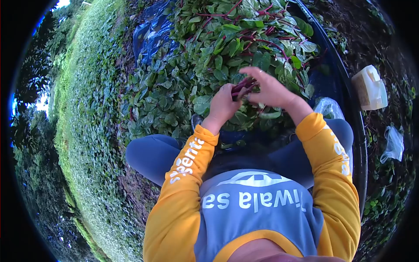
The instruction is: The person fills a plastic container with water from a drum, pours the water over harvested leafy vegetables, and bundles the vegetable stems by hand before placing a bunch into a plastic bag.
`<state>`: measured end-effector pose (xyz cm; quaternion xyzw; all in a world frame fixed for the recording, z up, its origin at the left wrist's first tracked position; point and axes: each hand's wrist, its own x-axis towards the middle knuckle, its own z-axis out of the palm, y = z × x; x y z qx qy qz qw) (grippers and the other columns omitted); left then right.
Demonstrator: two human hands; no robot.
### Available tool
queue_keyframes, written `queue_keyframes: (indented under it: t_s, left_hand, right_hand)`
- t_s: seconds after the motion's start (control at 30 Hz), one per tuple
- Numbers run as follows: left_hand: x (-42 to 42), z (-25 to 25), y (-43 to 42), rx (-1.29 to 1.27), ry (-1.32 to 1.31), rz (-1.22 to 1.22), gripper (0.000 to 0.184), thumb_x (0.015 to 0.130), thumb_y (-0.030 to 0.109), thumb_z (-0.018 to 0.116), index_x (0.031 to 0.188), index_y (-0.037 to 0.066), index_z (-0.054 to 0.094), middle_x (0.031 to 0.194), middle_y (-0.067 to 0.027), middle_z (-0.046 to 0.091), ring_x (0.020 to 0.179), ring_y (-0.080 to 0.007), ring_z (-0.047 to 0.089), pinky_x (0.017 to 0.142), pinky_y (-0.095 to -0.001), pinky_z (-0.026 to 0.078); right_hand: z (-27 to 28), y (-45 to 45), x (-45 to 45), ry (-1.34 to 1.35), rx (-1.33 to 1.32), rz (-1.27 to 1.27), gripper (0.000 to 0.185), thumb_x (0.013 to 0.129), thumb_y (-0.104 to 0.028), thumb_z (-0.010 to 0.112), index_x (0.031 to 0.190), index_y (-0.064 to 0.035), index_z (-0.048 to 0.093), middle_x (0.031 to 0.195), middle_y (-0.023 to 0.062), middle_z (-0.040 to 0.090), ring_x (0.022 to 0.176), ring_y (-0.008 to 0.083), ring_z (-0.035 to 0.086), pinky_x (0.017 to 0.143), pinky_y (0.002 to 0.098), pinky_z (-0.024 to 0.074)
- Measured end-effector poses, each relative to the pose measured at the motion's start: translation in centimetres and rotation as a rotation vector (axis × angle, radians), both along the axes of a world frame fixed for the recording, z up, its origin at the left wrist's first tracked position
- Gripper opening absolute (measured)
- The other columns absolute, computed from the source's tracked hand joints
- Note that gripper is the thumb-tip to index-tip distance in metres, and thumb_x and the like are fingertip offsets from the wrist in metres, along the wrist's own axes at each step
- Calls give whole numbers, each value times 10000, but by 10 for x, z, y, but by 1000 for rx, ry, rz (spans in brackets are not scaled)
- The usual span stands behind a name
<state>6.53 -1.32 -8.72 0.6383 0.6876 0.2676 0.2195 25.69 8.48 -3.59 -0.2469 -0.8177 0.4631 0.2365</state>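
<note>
Okay, clock directions taken from the hands. Left hand (224, 103): fingers mostly closed, pinching one end of a small bunch of purple-red leafy-plant stems (242, 87). Right hand (271, 90): fingers partly open and curved around the other end of the bunch, blurred; cannot tell if they grip it. Bunch sits between both hands, above the leaves, in front of the seated person's crossed legs.

Big loose heap of green leaves with red-purple stems (244, 39) at 12, spreading round under the hands. Crumpled shiny blue plastic sheet (153, 32) at 10, beside the leaves. Dark curved rim (335, 49) runs from 1 down to 4, right of the heap. White plastic jug with brownish side (369, 88) at 3, outside the rim. Clear plastic bag (328, 107) just past 3, near the right knee; second, crumpled translucent bag (394, 145) on the ground near 4, below the jug.
</note>
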Motion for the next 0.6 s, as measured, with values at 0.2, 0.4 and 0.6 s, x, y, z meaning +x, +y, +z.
queue_keyframes:
  t_s: [0.2,0.4,0.6]
  left_hand:
    - [14,25,-9,38,50,30,402,751,146,734,1096,38,558,1058,-176,628,991,-398,623,817,-482,519]
    - [28,2,-5,65,111,-23,320,784,91,688,1069,21,560,1043,-205,627,938,-418,644,771,-507,533]
    - [16,11,11,22,345,-214,413,831,77,644,1233,33,557,1019,-244,640,948,-426,631,789,-500,518]
  right_hand:
    - [-5,26,-8,494,-488,-437,588,1053,-440,443,1473,-28,427,1486,104,459,1424,213,372,1200,367,220]
    - [-8,5,-20,412,-588,-146,636,1053,-459,428,1489,2,396,1527,126,410,1441,229,340,1199,370,234]
    - [0,-25,-6,-578,528,153,1045,736,-349,809,1553,-32,239,1475,222,443,1381,372,432,1173,555,272]
